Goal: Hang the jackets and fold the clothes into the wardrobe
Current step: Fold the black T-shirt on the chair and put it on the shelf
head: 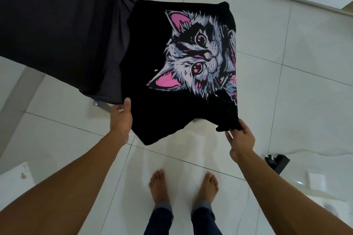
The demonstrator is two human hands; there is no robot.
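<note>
Folding step: black cotton T-shirt with grey-pink cat print [177, 112], pinched by my left hand [121, 120] and right hand [241, 139]; next, halve it.

1. Pale glossy floor tiles [315, 82] are carrying everything here.
2. Two bare feet [159, 187] are standing on them.
3. A small black object [278, 162] is sitting at right, beside white sheets [316, 180].

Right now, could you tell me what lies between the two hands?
In the head view, only the black cat-print T-shirt spans between the left hand and right hand.
</note>
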